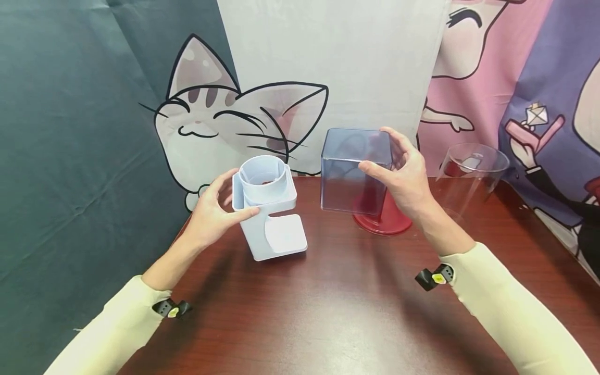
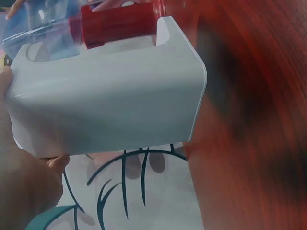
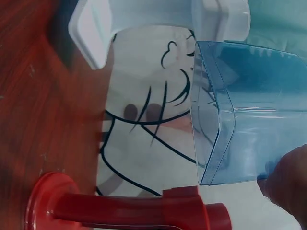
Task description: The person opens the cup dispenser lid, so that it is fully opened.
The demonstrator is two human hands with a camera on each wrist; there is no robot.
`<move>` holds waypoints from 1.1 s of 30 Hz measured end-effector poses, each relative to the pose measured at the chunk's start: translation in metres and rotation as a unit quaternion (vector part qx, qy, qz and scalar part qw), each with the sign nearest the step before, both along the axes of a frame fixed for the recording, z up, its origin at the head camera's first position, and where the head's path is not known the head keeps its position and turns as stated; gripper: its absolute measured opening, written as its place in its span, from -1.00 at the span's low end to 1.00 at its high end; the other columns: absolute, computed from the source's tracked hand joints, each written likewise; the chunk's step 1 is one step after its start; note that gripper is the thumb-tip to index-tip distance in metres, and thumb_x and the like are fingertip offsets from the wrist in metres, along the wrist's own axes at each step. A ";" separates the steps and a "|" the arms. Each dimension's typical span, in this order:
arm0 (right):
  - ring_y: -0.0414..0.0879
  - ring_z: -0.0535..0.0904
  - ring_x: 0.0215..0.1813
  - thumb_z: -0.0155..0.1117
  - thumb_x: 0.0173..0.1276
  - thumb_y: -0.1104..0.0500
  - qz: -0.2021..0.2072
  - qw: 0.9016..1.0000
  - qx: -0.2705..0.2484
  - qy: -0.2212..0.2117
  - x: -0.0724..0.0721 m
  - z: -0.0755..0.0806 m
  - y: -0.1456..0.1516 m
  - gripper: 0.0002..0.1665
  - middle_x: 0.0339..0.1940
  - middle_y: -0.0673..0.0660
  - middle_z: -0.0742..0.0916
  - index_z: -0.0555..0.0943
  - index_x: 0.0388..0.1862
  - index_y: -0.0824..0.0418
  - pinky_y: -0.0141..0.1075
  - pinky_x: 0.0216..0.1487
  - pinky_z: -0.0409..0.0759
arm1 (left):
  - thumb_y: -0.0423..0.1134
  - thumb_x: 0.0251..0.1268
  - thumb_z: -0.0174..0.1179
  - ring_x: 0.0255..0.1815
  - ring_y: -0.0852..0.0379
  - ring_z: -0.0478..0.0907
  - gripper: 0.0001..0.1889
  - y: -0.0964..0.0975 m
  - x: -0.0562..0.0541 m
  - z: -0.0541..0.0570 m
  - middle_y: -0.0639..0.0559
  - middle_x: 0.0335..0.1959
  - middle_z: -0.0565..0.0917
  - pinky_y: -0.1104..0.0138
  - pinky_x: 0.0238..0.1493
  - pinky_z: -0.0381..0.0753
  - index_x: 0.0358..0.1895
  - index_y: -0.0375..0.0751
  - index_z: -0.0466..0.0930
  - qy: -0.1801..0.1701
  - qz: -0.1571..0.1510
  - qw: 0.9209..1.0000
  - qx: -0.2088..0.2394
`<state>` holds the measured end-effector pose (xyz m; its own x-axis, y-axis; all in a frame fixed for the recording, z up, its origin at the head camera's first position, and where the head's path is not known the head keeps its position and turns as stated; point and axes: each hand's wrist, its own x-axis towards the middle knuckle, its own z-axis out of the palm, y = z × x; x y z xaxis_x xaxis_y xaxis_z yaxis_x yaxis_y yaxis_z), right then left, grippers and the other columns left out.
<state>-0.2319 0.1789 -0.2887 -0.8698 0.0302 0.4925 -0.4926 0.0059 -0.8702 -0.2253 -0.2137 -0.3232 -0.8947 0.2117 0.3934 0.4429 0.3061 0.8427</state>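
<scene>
My left hand [image 1: 208, 213] grips a white plastic stand [image 1: 276, 234] by its upper part, thumb on the near side. The stand has a round collar on top and a flat foot plate below, joined by an upright back; whether it touches the table I cannot tell. My right hand [image 1: 405, 174] grips a clear bluish square container [image 1: 353, 182] by its right side, thumb in front. The container [image 3: 268, 110] is off the table, to the right of the stand, with a gap between them. Some right fingers are hidden behind it.
A red stand with a round base [image 1: 386, 224] is on the brown table [image 1: 328, 312], partly behind the bluish container. Farther right is a clear cylinder [image 1: 469, 182]. A cartoon-printed cloth [image 1: 375, 62] hangs behind the table.
</scene>
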 end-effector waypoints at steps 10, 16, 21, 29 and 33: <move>0.03 0.47 0.49 0.65 0.26 0.21 0.004 0.998 0.053 -0.020 -0.012 -0.024 -0.018 0.01 0.48 0.18 0.56 0.33 0.62 0.17 -0.23 0.57 0.34 | -0.38 0.18 0.57 0.42 0.00 0.51 -0.06 -0.015 -0.007 0.008 -0.12 0.42 0.53 0.36 0.44 0.45 0.62 -0.20 0.27 0.006 0.030 1.000 0.000; 0.03 0.52 0.43 0.68 0.23 0.21 0.011 0.999 0.036 -0.019 -0.021 -0.040 -0.032 0.04 0.44 0.22 0.59 0.33 0.61 0.20 -0.22 0.55 0.38 | -0.31 0.19 0.59 0.42 0.00 0.52 -0.07 -0.024 -0.015 0.013 -0.08 0.44 0.51 0.31 0.44 0.47 0.61 -0.16 0.29 0.009 0.058 0.998 0.000; 0.02 0.53 0.42 0.70 0.21 0.20 0.004 0.999 0.033 -0.032 -0.031 -0.055 -0.040 0.06 0.40 0.21 0.61 0.33 0.62 0.18 -0.24 0.55 0.38 | -0.25 0.18 0.61 0.45 -0.01 0.50 -0.05 -0.031 -0.023 0.013 -0.06 0.46 0.51 0.25 0.47 0.44 0.62 -0.15 0.28 0.009 0.082 0.997 -0.005; 0.03 0.55 0.37 0.71 0.19 0.15 -0.024 0.997 0.053 -0.050 -0.047 -0.082 -0.049 0.11 0.37 0.22 0.62 0.30 0.63 0.19 -0.19 0.51 0.45 | -0.21 0.20 0.61 0.51 -0.04 0.45 -0.04 -0.037 -0.039 0.009 -0.13 0.50 0.47 0.27 0.47 0.43 0.63 -0.19 0.26 -0.003 0.101 0.995 0.008; 0.03 0.55 0.34 0.71 0.20 0.15 -0.032 0.996 0.056 -0.060 -0.054 -0.096 -0.055 0.14 0.37 0.23 0.62 0.25 0.65 0.21 -0.20 0.50 0.47 | -0.22 0.19 0.61 0.51 -0.06 0.45 -0.05 -0.038 -0.048 0.007 -0.18 0.47 0.47 0.23 0.51 0.40 0.61 -0.22 0.27 -0.005 0.112 0.994 0.020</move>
